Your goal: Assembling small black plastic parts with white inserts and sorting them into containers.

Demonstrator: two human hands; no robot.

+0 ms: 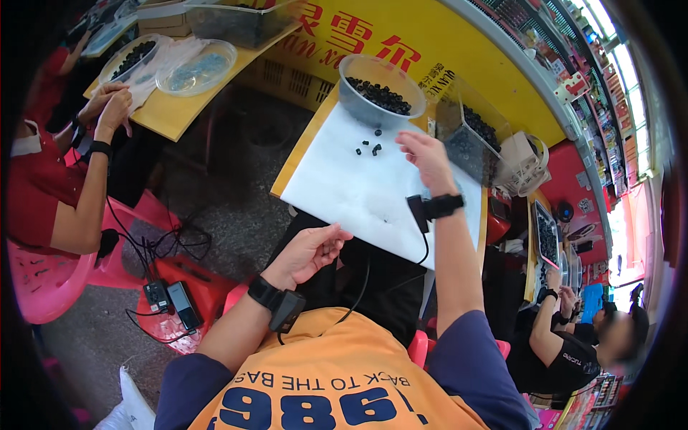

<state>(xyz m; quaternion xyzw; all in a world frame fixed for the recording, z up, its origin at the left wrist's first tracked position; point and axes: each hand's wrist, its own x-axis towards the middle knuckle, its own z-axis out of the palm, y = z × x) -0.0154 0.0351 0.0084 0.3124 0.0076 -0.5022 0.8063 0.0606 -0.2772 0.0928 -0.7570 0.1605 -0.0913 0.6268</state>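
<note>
My left hand is at the near edge of a white-covered table. Its thumb and forefinger meet in a pinch and the other fingers curl; anything between the tips is too small to make out. Over the right side of the table is my right hand, fingers stretched toward the left and slightly apart, with nothing visible in them. Several small black cylindrical pieces lie loose on the white surface, left of that hand. Behind them stands a clear round bowl partly filled with similar black pieces.
A clear bin of black pieces and a white basket stand at the right. At left, a person works at a yellow table with tubs. Cables and a power bank rest on a red stool. Another person works at lower right.
</note>
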